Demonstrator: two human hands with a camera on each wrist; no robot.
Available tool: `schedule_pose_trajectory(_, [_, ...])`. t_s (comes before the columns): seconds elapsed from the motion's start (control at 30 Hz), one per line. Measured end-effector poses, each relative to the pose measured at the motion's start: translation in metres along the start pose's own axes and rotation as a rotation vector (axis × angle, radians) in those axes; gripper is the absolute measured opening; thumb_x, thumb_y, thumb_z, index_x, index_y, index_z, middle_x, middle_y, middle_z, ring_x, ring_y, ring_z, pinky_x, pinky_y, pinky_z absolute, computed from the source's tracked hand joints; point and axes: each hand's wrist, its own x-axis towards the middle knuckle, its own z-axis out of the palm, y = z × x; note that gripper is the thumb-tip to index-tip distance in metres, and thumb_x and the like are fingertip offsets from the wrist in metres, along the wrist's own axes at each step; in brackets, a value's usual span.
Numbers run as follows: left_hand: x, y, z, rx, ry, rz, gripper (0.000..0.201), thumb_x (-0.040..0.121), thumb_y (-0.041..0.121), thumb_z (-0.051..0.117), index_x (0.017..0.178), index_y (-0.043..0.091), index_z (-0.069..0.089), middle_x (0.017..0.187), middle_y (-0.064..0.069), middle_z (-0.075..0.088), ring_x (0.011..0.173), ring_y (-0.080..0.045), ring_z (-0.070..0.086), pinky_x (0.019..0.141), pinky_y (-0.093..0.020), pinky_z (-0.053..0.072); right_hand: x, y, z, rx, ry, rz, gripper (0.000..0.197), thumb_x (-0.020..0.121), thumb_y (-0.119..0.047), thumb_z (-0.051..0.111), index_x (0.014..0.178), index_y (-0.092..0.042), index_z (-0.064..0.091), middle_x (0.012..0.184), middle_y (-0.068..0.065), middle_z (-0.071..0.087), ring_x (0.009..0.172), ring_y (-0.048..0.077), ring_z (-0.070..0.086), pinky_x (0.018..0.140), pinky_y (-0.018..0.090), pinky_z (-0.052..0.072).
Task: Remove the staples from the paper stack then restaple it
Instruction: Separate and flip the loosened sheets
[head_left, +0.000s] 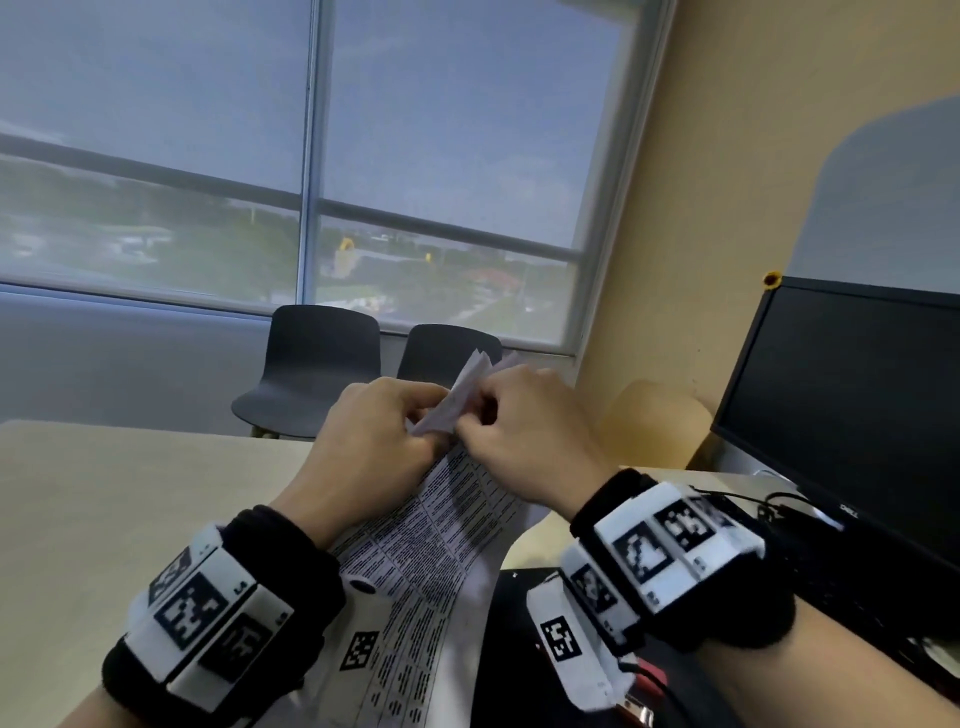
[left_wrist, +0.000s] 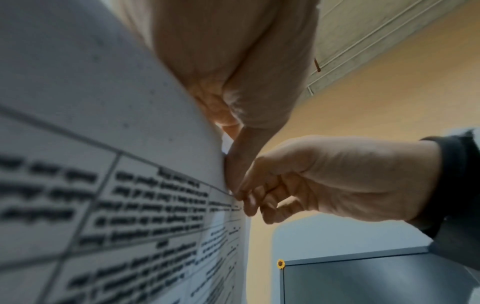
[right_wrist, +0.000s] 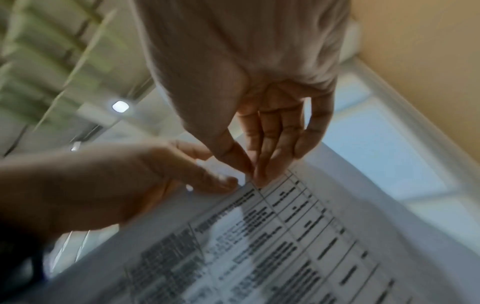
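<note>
A paper stack (head_left: 415, 561) printed with tables is held up off the table, with its top corner (head_left: 467, 384) folded over. My left hand (head_left: 421, 421) grips that corner from the left, and its thumb (right_wrist: 218, 182) presses on the sheet. My right hand (head_left: 467, 422) pinches the same corner between thumb and forefinger (right_wrist: 255, 176), right beside the left thumb. In the left wrist view the right fingertips (left_wrist: 242, 200) nip the paper's edge (left_wrist: 233, 226). No staple shows clearly in any view.
A beige table (head_left: 130, 493) lies below the hands. A black monitor (head_left: 841, 405) and a keyboard (head_left: 831, 587) stand at the right. Two dark chairs (head_left: 311, 374) sit behind the table under the window. A black surface (head_left: 514, 649) lies under the right wrist.
</note>
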Motion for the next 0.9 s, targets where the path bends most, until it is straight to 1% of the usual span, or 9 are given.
schedule_pose_trajectory(0.07, [0.0,0.0,0.001,0.042,-0.027,0.026,0.02,0.087,0.023,0.062,0.084,0.036,0.077,0.067,0.011,0.072,0.064,-0.007,0.065,0.062,-0.032,0.053,-0.007,-0.005,0.003,-0.162,0.049,-0.063,0.026,0.088,-0.039,0.051,0.086,-0.021,0.068,0.085,0.002,0.066,0.079,0.025,0.062,0.064,0.031,0.046])
schedule_pose_trajectory(0.13, [0.0,0.0,0.005,0.088,-0.045,0.043,0.03,0.086,0.021,0.058,0.062,0.036,0.067,0.055,0.011,0.062,0.055,-0.008,0.054,0.055,-0.024,0.041,-0.013,-0.011,0.003,-0.254,0.079,-0.091,0.028,0.091,-0.039,0.046,0.093,-0.018,0.064,0.091,0.004,0.063,0.084,0.027,0.062,0.063,0.03,0.038])
schedule_pose_trajectory(0.23, [-0.001,0.002,0.012,0.178,-0.007,0.05,0.026,0.081,0.02,0.053,0.058,0.01,0.059,0.051,-0.01,0.047,0.057,-0.025,0.037,0.053,-0.035,0.034,-0.019,-0.018,0.0,-0.276,0.07,-0.095,0.022,0.093,-0.032,0.045,0.087,-0.016,0.059,0.096,0.007,0.063,0.09,0.029,0.061,0.065,0.03,0.032])
schedule_pose_trajectory(0.3, [-0.001,0.004,0.015,0.236,0.016,0.069,0.025,0.072,0.022,0.047,0.06,0.002,0.057,0.052,-0.016,0.039,0.061,-0.03,0.033,0.052,-0.037,0.03,-0.021,-0.023,-0.002,-0.271,0.075,-0.079,0.025,0.096,-0.028,0.045,0.094,-0.012,0.065,0.1,0.009,0.062,0.095,0.031,0.06,0.067,0.03,0.031])
schedule_pose_trajectory(0.47, [-0.003,0.007,0.02,0.31,0.046,0.107,0.027,0.064,0.02,0.044,0.066,0.009,0.069,0.057,-0.012,0.062,0.059,-0.031,0.052,0.054,-0.037,0.04,-0.025,-0.027,-0.002,-0.365,0.072,-0.1,0.028,0.099,-0.012,0.037,0.106,-0.007,0.063,0.105,0.01,0.061,0.099,0.031,0.062,0.068,0.032,0.034])
schedule_pose_trajectory(0.6, [-0.005,0.008,0.026,0.339,0.044,0.128,0.022,0.064,0.019,0.046,0.063,0.01,0.066,0.058,-0.01,0.062,0.06,-0.03,0.053,0.053,-0.035,0.036,-0.027,-0.025,-0.009,-0.346,0.035,-0.092,0.028,0.098,-0.014,0.039,0.11,-0.007,0.063,0.103,0.011,0.06,0.103,0.033,0.059,0.072,0.035,0.038])
schedule_pose_trajectory(0.67, [-0.005,0.005,0.028,0.348,0.033,0.123,0.023,0.062,0.019,0.047,0.067,0.011,0.068,0.06,-0.01,0.063,0.063,-0.032,0.054,0.055,-0.036,0.039,-0.022,-0.02,-0.009,-0.269,-0.025,-0.025,0.022,0.091,-0.022,0.05,0.1,-0.013,0.069,0.102,0.011,0.065,0.1,0.032,0.06,0.076,0.034,0.041])
schedule_pose_trajectory(0.77, [-0.008,0.007,0.026,0.356,0.047,0.107,0.021,0.064,0.016,0.053,0.074,0.015,0.072,0.064,-0.008,0.066,0.068,-0.032,0.057,0.06,-0.037,0.045,-0.009,-0.004,-0.009,0.031,-0.134,0.188,0.027,0.08,-0.024,0.061,0.054,-0.023,0.068,0.07,0.007,0.067,0.074,0.026,0.062,0.064,0.029,0.044])
schedule_pose_trajectory(0.9, [-0.012,0.016,0.026,0.355,0.1,0.133,0.014,0.07,0.008,0.063,0.075,0.017,0.072,0.065,-0.006,0.065,0.068,-0.031,0.058,0.06,-0.035,0.044,-0.003,0.01,-0.018,0.739,-0.28,0.517,0.02,0.079,0.001,0.061,0.06,-0.004,0.06,0.053,0.011,0.057,0.043,0.018,0.048,0.051,0.026,0.045])
